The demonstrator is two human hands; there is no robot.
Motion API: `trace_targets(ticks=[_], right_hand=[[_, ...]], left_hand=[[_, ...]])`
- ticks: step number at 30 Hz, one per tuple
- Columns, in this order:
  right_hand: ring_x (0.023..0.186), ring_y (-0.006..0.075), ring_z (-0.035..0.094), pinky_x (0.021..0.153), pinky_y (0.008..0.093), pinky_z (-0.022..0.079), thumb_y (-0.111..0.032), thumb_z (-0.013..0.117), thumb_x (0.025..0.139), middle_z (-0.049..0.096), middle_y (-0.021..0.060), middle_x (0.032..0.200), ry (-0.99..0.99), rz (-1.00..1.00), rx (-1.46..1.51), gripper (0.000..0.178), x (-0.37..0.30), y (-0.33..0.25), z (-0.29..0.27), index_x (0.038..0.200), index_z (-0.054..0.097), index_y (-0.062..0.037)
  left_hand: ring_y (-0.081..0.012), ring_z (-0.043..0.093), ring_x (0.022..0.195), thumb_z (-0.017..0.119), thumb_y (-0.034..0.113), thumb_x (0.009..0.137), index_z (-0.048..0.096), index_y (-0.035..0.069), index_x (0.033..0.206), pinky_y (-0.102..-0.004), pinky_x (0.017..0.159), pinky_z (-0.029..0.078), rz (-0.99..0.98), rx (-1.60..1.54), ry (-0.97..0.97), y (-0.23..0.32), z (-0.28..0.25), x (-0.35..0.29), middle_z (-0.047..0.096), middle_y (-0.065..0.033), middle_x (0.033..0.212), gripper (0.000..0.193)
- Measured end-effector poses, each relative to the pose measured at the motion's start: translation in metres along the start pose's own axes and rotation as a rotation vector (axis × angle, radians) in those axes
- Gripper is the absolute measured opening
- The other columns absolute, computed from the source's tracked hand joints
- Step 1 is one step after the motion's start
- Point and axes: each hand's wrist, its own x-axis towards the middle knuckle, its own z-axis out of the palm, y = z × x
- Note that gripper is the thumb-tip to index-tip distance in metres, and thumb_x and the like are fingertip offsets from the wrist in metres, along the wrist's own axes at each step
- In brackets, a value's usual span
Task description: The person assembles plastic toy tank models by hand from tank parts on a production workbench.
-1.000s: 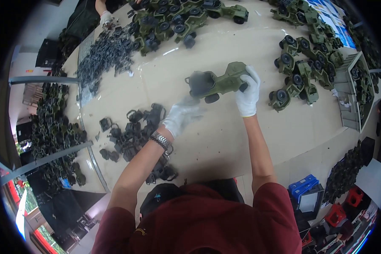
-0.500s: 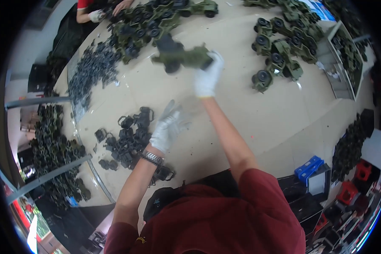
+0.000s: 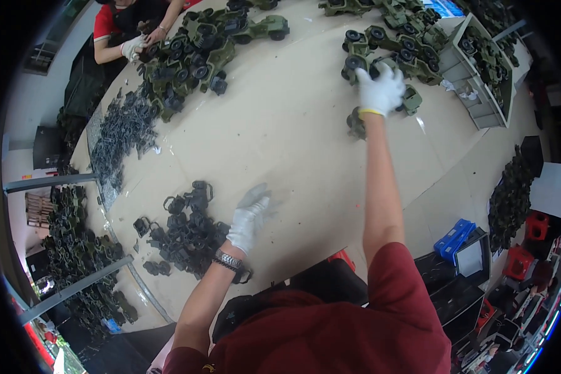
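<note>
My right hand (image 3: 381,91), fingers splayed, covers part of the green toy vehicles (image 3: 407,55) on the bench (image 3: 293,137); its grip I can't tell. My left hand (image 3: 249,221) is loosely open, empty. The vehicles look light, stiff, best held mid-body.

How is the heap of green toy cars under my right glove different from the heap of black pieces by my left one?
Colour: the green toy cars are mostly green; the black pieces are dark all over.
Shape: the green toy cars show round wheels; the black pieces look like small frames and loops.
Hands: your right hand is over the green toy cars; your left hand is beside the black pieces.
Both heaps are jumbled on the tan tabletop.
</note>
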Motion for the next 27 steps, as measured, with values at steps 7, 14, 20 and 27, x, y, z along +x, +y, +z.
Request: trace_targets(ticks=[7, 14, 20, 27], right_hand=[[0.137, 0.0400, 0.045, 0.110, 0.0641, 0.032, -0.082, 0.051, 0.081, 0.046, 0.0091, 0.153, -0.686, 0.039, -0.311, 0.080, 0.101, 0.109, -0.016, 0.142, 0.055, -0.0295], [0.120, 0.0353, 0.056, 0.097, 0.0561, 0.045, -0.071, 0.057, 0.083, 0.059, 0.0086, 0.130, -0.573, -0.191, -0.286, 0.062, 0.014, 0.088, -0.020, 0.126, 0.067, -0.0266], [0.113, 0.0371, 0.057, 0.091, 0.0493, 0.049, -0.061, 0.067, 0.082, 0.060, 0.0150, 0.126, -0.556, -0.367, -0.038, 0.059, -0.075, 0.078, -0.040, 0.126, 0.067, -0.0205], [0.113, 0.0415, 0.054, 0.096, 0.0476, 0.049, -0.041, 0.075, 0.082, 0.054, 0.0212, 0.129, -0.724, -0.285, 0.138, 0.062, -0.164, 0.035, -0.069, 0.137, 0.058, -0.0175]], left_hand=[[-0.0254, 0.062, 0.116, 0.067, 0.015, 0.096, 0.048, 0.005, 0.142, -0.0374, 0.094, 0.051, 0.064, 0.286, -0.143, 0.012, 0.036, 0.039, 0.054, -0.0141, 0.138, 0.051], [-0.0347, 0.043, 0.139, 0.077, 0.035, 0.087, 0.036, 0.007, 0.151, -0.0410, 0.110, 0.041, 0.526, 0.828, -0.127, 0.037, 0.098, 0.121, 0.040, -0.0227, 0.152, 0.082], [-0.0432, 0.040, 0.140, 0.084, 0.052, 0.073, 0.033, 0.012, 0.154, -0.0450, 0.111, 0.041, 0.766, 1.158, 0.005, 0.036, 0.120, 0.164, 0.032, -0.0296, 0.155, 0.104], [-0.0415, 0.047, 0.135, 0.084, 0.052, 0.070, 0.039, 0.016, 0.149, -0.0462, 0.107, 0.045, 0.578, 1.214, -0.084, -0.009, 0.055, 0.100, 0.043, -0.0279, 0.148, 0.098]])
